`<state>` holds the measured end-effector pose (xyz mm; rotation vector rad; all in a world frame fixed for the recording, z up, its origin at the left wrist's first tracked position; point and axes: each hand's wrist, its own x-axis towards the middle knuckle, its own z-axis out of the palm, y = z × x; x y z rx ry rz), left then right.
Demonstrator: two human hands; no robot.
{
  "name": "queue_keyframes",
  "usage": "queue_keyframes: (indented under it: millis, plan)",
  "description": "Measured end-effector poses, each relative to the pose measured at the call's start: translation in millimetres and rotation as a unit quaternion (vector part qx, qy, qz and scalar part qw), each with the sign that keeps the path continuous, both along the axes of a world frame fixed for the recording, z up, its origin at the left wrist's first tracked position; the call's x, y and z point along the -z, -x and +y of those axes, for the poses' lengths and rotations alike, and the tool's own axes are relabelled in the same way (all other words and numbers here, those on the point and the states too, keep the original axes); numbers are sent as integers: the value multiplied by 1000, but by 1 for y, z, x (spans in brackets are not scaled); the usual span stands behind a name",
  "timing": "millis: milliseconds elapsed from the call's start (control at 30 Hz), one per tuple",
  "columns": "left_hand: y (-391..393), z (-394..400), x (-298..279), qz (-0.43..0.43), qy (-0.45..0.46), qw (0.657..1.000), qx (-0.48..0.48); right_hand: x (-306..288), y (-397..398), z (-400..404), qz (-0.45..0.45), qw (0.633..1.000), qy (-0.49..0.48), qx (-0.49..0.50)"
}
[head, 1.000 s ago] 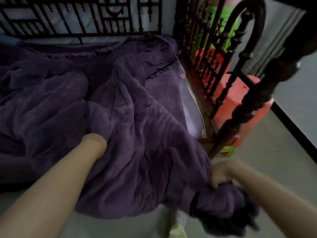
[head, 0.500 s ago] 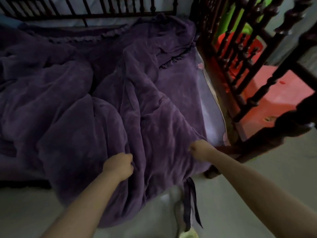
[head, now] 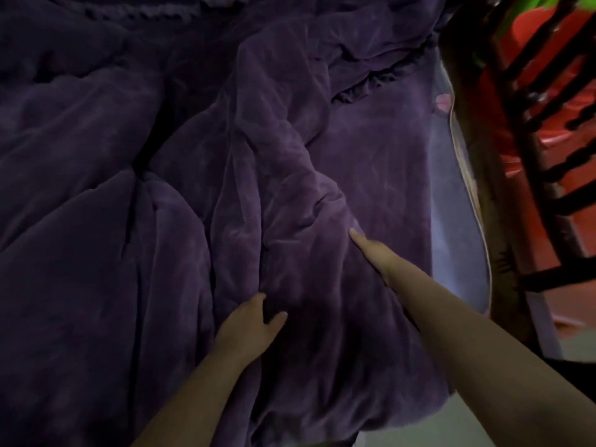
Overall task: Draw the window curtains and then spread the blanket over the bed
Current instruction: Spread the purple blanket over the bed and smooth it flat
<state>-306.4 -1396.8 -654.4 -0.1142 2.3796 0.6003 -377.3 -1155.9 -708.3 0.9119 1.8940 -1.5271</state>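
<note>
A crumpled purple blanket (head: 161,204) covers most of the bed in thick folds and hangs over the near edge. My left hand (head: 248,327) is low in the middle, fingers tucked into a blanket fold with the thumb out, pinching it. My right hand (head: 374,253) lies flat on the blanket further up and right, one finger stretched toward a ridge and the other fingers partly hidden under the cloth. A pale lilac sheet (head: 451,204) shows along the bed's right edge. No curtains are in view.
A dark wooden bed frame (head: 483,175) with turned spindles rises along the right side. Behind it stand a red plastic stool (head: 577,79) and something green (head: 532,4). Pale floor (head: 467,424) shows at the bottom right.
The view has moved closer over the bed. Both hands moved up onto the blanket. The right hand went from a fist at the blanket's edge to lying flat.
</note>
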Motion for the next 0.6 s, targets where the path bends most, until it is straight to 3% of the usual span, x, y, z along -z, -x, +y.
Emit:
queue_keyframes:
  millis: [100, 167, 267, 367, 500, 600]
  plan:
    - [-2, 7, 12, -24, -19, 999, -32, -9, -6, 8, -30, 983, 180, 10]
    - [-3, 10, 15, -17, -48, 997, -57, -23, -14, 13, 8, 966, 257, 13]
    - [-7, 19, 17, -6, -72, 995, -65, -50, -33, 22, 134, 950, 281, 33]
    - [-9, 35, 14, -5, -170, 982, -86, -80, -56, 36, 223, 946, 234, 27]
    - [-15, 58, -6, 58, -121, 987, 93, -120, -96, 56, 219, 953, 209, -34]
    - [-34, 73, -17, 131, -49, 959, 245, -137, -140, 64, 217, 954, 197, -71]
